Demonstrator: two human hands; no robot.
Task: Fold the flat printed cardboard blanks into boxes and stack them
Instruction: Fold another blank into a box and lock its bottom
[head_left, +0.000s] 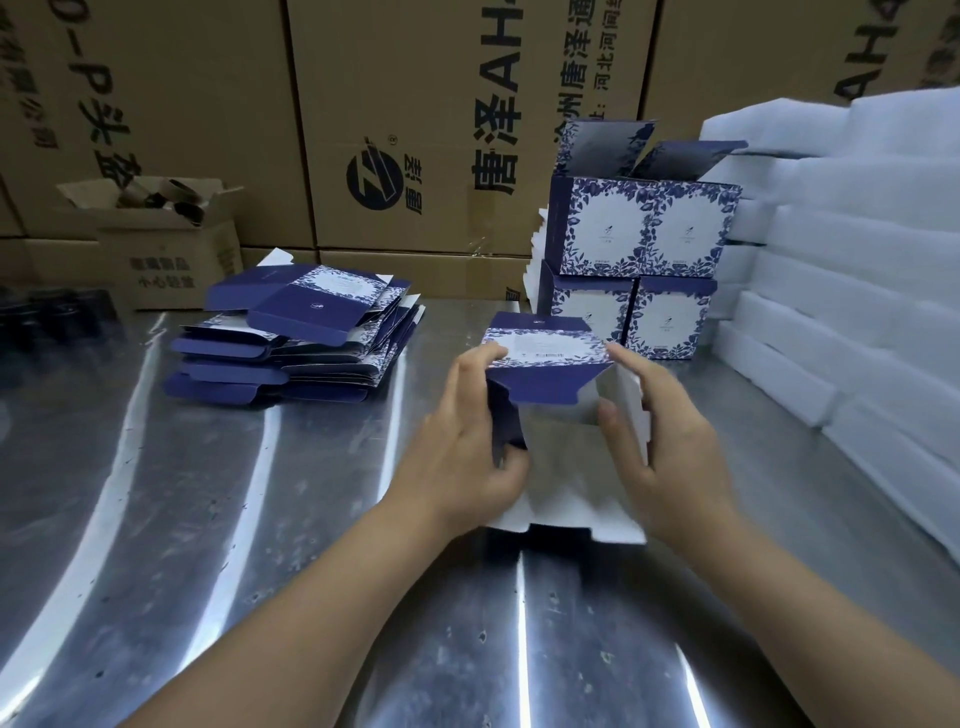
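Note:
Both hands hold one blue-and-white printed blank (545, 382) above the metal table, partly opened into a box with its grey inside facing me. My left hand (467, 441) grips its left side, thumb curled round a dark blue flap. My right hand (660, 436) grips the right wall, thumb inside. A pile of flat blanks (296, 338) lies to the left. Several folded boxes (639, 260) stand stacked behind the held one, the top ones with open flaps.
A shiny metal table (234, 519) carries everything. White foam slabs (841, 270) are piled along the right side. Large brown cartons (415, 130) wall off the back. A small open carton (161, 239) sits at the back left.

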